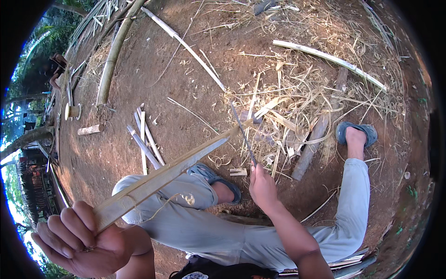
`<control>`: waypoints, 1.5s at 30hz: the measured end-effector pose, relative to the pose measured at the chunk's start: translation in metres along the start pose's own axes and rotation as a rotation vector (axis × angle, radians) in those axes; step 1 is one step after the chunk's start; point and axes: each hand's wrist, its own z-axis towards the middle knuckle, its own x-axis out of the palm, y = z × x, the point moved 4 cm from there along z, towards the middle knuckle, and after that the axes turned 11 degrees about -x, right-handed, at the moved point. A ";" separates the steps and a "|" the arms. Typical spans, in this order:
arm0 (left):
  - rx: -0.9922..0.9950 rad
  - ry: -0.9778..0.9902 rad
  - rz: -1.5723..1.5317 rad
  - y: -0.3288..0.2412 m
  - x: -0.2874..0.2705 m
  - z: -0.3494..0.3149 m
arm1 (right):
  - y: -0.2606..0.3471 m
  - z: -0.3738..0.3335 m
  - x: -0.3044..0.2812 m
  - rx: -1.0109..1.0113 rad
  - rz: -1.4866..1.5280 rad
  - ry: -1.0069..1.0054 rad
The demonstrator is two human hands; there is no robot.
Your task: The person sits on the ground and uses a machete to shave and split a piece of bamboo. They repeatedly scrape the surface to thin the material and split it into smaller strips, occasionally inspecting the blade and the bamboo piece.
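My left hand [86, 239], at the lower left, is wrapped round the near end of a long split bamboo strip [162, 176]. The strip slants up and away to the right, over my bent knee. Closed on a knife, my right hand [263, 188] is right of the middle; its fingers hide the handle. The thin dark knife blade [244, 136] points away from me and crosses the strip close to its far end. Just beyond the blade, pale peeled slivers [273, 106] spread out. A thin curled shaving [188, 199] hangs beside the strip above my trouser leg.
Curly shavings [302, 93] cover the soil ahead and right, with a log [310, 148] among them. Several bamboo pieces [144, 135] lie left of the strip. Long poles [114, 58] stretch at the far left. A person [56, 69] is in the left background. My sandalled feet are spread apart.
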 end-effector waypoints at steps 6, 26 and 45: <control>0.021 0.003 0.011 0.001 0.001 -0.006 | 0.017 -0.008 -0.003 -0.286 -0.147 -0.118; -0.017 -0.025 -0.051 0.004 -0.018 0.007 | -0.023 0.011 0.023 0.048 -0.114 0.069; 0.006 -0.008 -0.042 0.005 -0.017 0.008 | -0.054 0.031 0.035 0.229 -0.148 0.166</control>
